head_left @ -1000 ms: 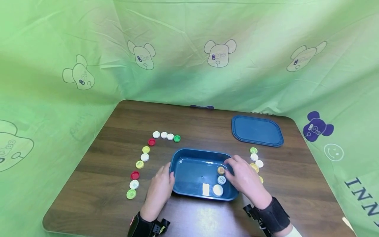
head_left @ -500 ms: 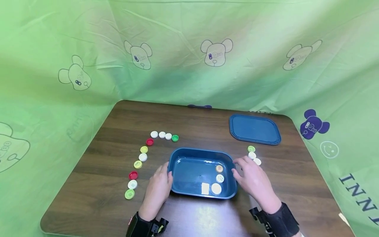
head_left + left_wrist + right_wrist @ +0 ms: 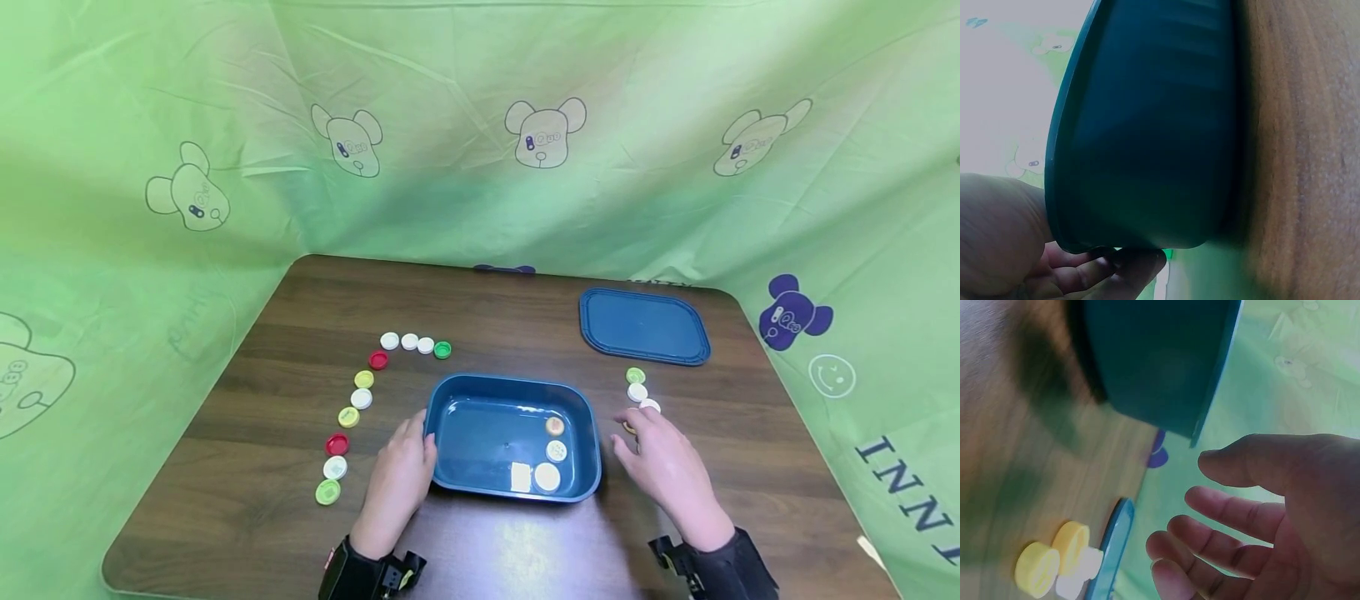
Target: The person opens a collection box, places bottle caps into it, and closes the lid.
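Observation:
A blue plastic box (image 3: 480, 433) sits on the table, holding several round caps along its right side, among them a white cap (image 3: 547, 477) and a tan cap (image 3: 554, 426). My left hand (image 3: 397, 471) grips the box's left end; in the left wrist view its fingers (image 3: 1129, 272) lie along the outer wall. To the right of the box hovers my right hand (image 3: 667, 467), fingers loosely bent and nothing held. It is nearest a short row of caps, with a green cap (image 3: 635, 376) at the far end. Yellow caps (image 3: 1036, 570) there are mostly hidden from the head view.
A blue lid (image 3: 645, 326) lies at the back right of the brown table (image 3: 255, 400). Left of the box, a curved line of several white, red, yellow and green caps runs from a green cap (image 3: 327, 492) to another green cap (image 3: 442, 350). Green cloth (image 3: 450, 200) hangs behind.
My right hand has come out from over the box's right end and moved rightward to the row of caps. The left hand keeps its grip on the box.

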Available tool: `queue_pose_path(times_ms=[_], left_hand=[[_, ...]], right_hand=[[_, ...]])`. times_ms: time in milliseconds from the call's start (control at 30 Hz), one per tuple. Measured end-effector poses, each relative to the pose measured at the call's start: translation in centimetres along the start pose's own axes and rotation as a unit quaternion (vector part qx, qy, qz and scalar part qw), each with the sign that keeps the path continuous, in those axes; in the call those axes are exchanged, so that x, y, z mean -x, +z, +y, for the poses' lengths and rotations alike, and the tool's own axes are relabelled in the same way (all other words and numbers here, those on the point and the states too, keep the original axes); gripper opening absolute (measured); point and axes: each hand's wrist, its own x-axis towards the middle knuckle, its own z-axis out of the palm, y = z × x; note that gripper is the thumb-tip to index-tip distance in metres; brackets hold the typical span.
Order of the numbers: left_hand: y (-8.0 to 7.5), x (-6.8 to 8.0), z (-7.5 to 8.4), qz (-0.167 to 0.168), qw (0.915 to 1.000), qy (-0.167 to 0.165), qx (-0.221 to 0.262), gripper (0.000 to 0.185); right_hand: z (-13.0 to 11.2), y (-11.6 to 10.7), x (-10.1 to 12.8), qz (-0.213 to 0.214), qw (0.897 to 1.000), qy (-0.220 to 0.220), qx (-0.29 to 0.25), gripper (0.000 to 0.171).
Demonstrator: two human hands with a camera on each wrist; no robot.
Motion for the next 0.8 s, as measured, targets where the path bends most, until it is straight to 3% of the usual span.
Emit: queue_pose_path(times_ms=[267, 500, 800], left_hand=[[0.1, 0.0, -0.1, 0.001, 1.0, 0.0, 0.0, 0.037], [0.3, 0.0, -0.1, -0.004, 1.0, -0.005, 0.002, 0.038], [0.4, 0.0, -0.1, -0.012, 0.9999, -0.011, 0.002, 0.039]], right_hand=[[2.1, 0.6, 0.9, 0.012, 1.0, 0.005, 0.002, 0.028], [3.8, 1.0, 1.2, -0.028, 0.999, 0.038, 0.012, 0.031], [4.5, 1.4, 1.6, -0.024, 0.998, 0.049, 0.011, 0.037]])
